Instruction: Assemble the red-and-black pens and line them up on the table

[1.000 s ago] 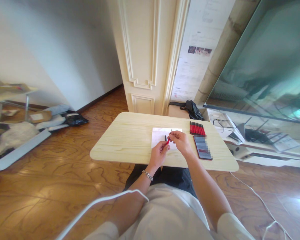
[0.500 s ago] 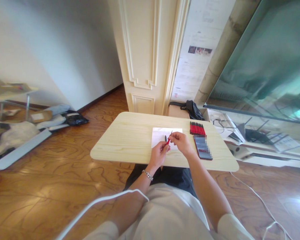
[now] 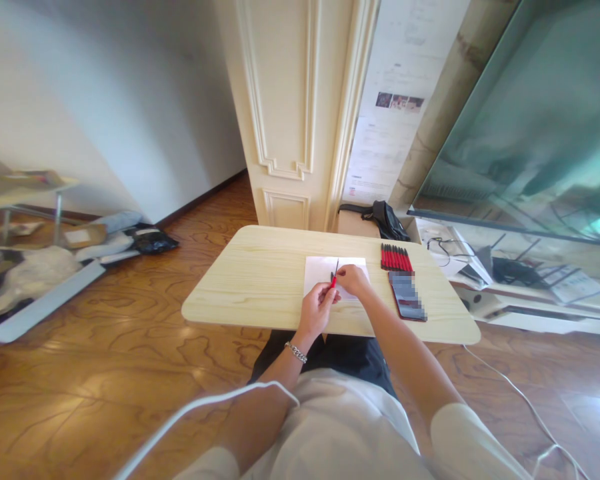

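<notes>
My left hand (image 3: 318, 304) is closed around a red pen barrel (image 3: 333, 282), which points up and away from me over the paper. My right hand (image 3: 353, 279) pinches a thin dark pen refill (image 3: 337, 265) just above the barrel's far end. Whether the refill's lower end sits inside the barrel is too small to tell. Both hands are close together above a white sheet of paper (image 3: 316, 265). A small black pen part (image 3: 331, 275) shows on the paper beside the barrel, partly overlapped by it.
A row of several red pens with black ends (image 3: 395, 258) lies at the right of the pale wooden table (image 3: 245, 280). Below them is a phone (image 3: 405, 297). A black bag (image 3: 387, 220) rests behind the table. A white cable (image 3: 200, 402) crosses near my left arm.
My right hand has shifted slightly left and down, closer to the barrel. The refill now stands more upright, near the barrel's end. My left hand has hardly moved.
</notes>
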{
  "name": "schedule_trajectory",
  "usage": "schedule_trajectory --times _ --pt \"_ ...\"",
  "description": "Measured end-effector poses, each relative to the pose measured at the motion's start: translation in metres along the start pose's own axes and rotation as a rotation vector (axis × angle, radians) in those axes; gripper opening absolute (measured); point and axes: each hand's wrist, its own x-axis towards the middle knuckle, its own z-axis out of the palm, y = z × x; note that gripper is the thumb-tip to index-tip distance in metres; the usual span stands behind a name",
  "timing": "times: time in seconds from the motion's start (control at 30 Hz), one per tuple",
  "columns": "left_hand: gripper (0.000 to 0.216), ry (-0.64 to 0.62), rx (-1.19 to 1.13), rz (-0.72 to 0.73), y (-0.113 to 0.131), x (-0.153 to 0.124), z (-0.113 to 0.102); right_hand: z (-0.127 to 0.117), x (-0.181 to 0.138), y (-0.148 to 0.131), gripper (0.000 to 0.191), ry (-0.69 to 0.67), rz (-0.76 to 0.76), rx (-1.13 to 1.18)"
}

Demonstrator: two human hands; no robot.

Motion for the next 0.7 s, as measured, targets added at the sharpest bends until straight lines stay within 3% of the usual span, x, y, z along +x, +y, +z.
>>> schedule_trajectory --times 0.7 --pt "0.035 0.007 -0.001 0.007 -0.001 0.000 -0.001 -0.006 0.002 -0.025 0.023 -0.139 0.022 -0.221"
